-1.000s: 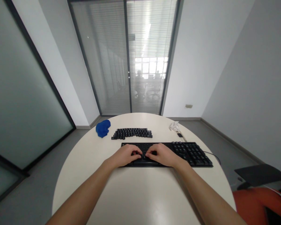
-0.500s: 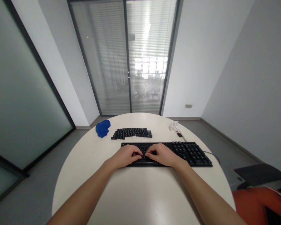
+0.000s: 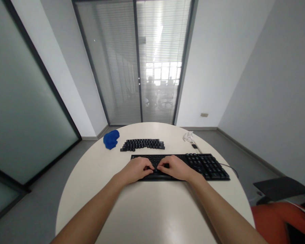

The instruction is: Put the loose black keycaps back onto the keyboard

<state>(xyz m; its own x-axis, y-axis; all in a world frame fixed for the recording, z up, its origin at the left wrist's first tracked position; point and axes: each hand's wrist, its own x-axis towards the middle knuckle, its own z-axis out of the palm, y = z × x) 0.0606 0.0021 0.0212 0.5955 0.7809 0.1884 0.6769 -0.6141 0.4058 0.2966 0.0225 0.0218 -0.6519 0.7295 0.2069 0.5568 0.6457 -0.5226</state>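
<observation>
A black full-size keyboard [image 3: 211,166] lies across the round table in front of me. Its number pad and nearby keys are in place on the right; the left and middle part shows bare key sockets. Over that stretch rest my left hand [image 3: 136,168] and my right hand [image 3: 176,167], thumbs and fingertips pressed together and almost meeting. Whatever the fingertips hold is too small or hidden to make out. Behind the keyboard, loose black keycaps [image 3: 143,144] sit in rows laid out like a keyboard.
A crumpled blue cloth [image 3: 111,139] lies on the pale table [image 3: 152,210] at the far left. At the far right are a crumpled white tissue [image 3: 188,136] and a thin pale stick with a black band. The keyboard's cable [image 3: 231,167] runs off the right edge, near an orange chair [image 3: 269,220].
Both hands keep their place and pinched pose over the keyboard. The view has shifted very slightly; no object has visibly moved on the table.
</observation>
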